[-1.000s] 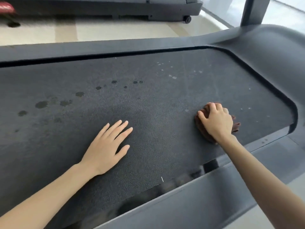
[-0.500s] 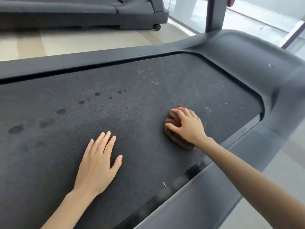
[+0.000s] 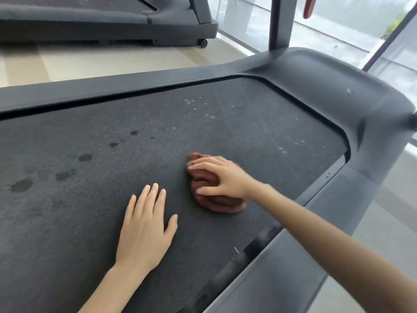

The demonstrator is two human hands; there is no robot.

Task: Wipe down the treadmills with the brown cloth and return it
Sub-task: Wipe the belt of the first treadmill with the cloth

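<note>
Right fingers [image 3: 204,164] clamp brown cloth [image 3: 222,203] (long axis diagonal), left fingers [image 3: 154,201] flat, together

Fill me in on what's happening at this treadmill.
A person is wiping the treadmill belt. Their right hand grips the bunched brown cloth and presses it onto the belt, while the left hand rests flat on the belt beside it. Dark spots to the left of the hands and pale specks farther up show on the belt. A second treadmill stands behind.
</note>
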